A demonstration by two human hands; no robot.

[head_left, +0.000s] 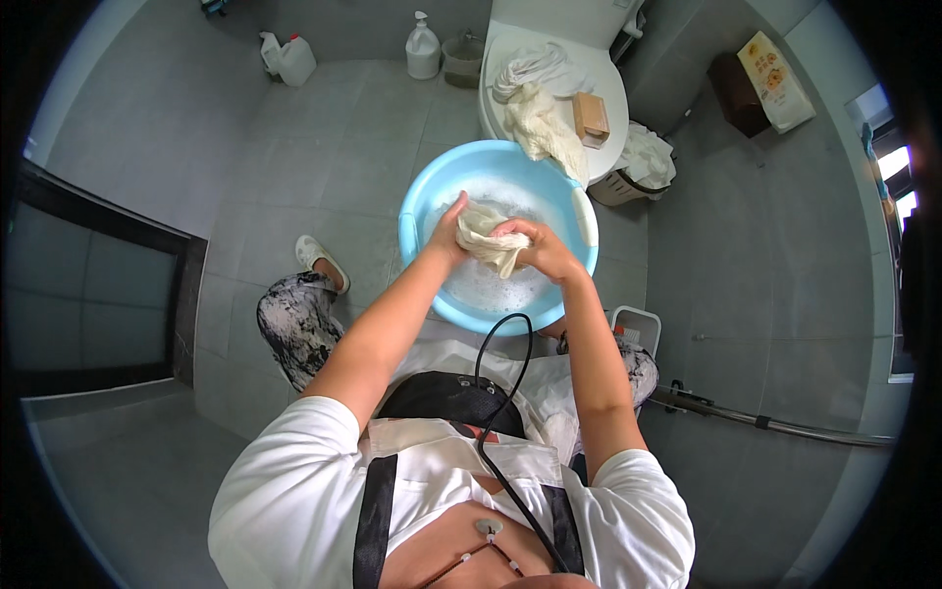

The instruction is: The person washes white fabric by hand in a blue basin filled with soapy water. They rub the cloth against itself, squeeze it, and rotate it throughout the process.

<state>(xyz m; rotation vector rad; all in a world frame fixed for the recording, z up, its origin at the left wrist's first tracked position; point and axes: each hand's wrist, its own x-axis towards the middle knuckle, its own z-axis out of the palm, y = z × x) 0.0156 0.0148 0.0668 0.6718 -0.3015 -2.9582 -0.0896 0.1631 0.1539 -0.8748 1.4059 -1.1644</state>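
Observation:
A light blue plastic basin with soapy water stands on the grey tiled floor in front of me. Over it, my left hand and my right hand both grip a wet cream-coloured cloth, bunched between them above the suds. A white flat object rests on the basin's right rim.
Behind the basin a closed white toilet lid carries a pile of pale cloths and a tan block. A white pump bottle and a white jug stand at the far wall. A wicker bin is right of the basin.

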